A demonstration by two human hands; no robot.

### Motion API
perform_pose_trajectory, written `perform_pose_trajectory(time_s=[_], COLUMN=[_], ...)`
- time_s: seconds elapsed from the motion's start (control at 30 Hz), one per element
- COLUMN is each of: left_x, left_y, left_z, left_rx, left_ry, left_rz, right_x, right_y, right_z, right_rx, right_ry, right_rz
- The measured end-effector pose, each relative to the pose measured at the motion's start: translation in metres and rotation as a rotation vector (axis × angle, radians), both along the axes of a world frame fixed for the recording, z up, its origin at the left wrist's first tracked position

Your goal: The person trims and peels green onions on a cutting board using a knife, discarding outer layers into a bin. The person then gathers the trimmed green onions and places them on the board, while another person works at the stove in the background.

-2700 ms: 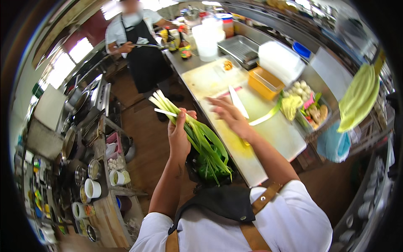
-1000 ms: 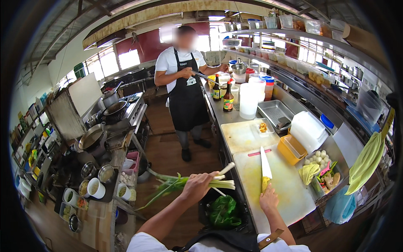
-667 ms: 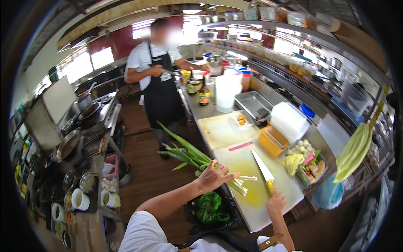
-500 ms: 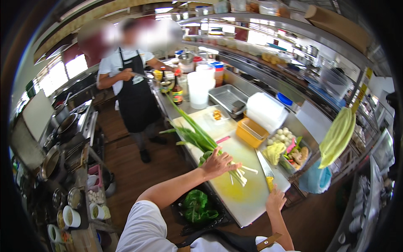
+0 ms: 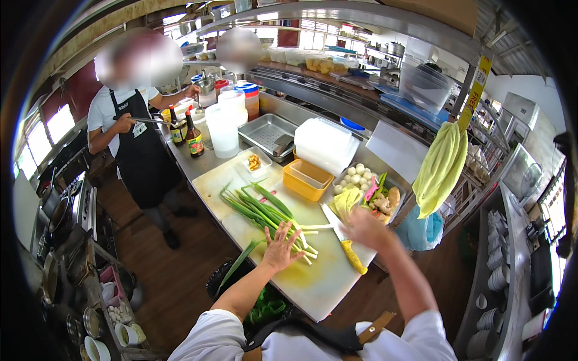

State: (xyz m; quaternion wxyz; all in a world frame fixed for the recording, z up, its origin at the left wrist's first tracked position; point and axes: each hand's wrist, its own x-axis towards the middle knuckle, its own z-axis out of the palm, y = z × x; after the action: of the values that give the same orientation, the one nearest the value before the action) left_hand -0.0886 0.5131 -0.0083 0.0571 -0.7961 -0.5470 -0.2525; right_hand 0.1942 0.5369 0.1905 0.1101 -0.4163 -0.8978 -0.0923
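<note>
A: How is the grip recorded?
B: At the left hand (image 5: 280, 246) no clench is found; the fingers are spread and laid over a bunch of spring onions (image 5: 265, 212). The right hand (image 5: 367, 230) is blurred, and whether anything is grasped by it cannot be told.

A: Where are the spring onions located?
B: They are spread across the pale cutting board (image 5: 319, 293), with white ends pointed to the right and green tops directed away to the left. One leaf (image 5: 238, 263) is seen hung over the board's left edge.

A: And the knife (image 5: 345, 242)?
B: It is found lying at the board's right side, its yellow handle turned toward the near edge. The right hand is placed just beside it; contact cannot be confirmed.

A: What else is noted?
B: A yellow tub (image 5: 301, 189) is seen near the board's far edge. Well apart, at the left, a metal utensil (image 5: 150, 120) is held by a co-worker (image 5: 143, 150) in a black apron.
</note>
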Motion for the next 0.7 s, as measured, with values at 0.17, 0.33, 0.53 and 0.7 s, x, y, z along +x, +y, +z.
perform_pose_trajectory(time_s=[0.17, 0.33, 0.53, 0.7], left_x=[-0.005, 0.008, -0.001, 0.005], left_y=[-0.002, 0.006, -0.003, 0.000], left_z=[0.003, -0.007, -0.006, -0.002], left_rx=[0.027, 0.054, 0.036, 0.038], left_ry=[0.006, -0.042, -0.017, -0.022], left_rz=[0.118, 0.101, 0.158, 0.131], right_x=[-0.096, -0.074, -0.085, -0.073], right_y=[0.125, 0.273, 0.326, 0.322], right_z=[0.239, 0.324, 0.293, 0.300], right_rx=[0.527, 0.280, 0.124, 0.159], right_ry=[0.395, -0.206, -0.220, -0.501], right_rz=[0.257, -0.346, -0.359, -0.174])
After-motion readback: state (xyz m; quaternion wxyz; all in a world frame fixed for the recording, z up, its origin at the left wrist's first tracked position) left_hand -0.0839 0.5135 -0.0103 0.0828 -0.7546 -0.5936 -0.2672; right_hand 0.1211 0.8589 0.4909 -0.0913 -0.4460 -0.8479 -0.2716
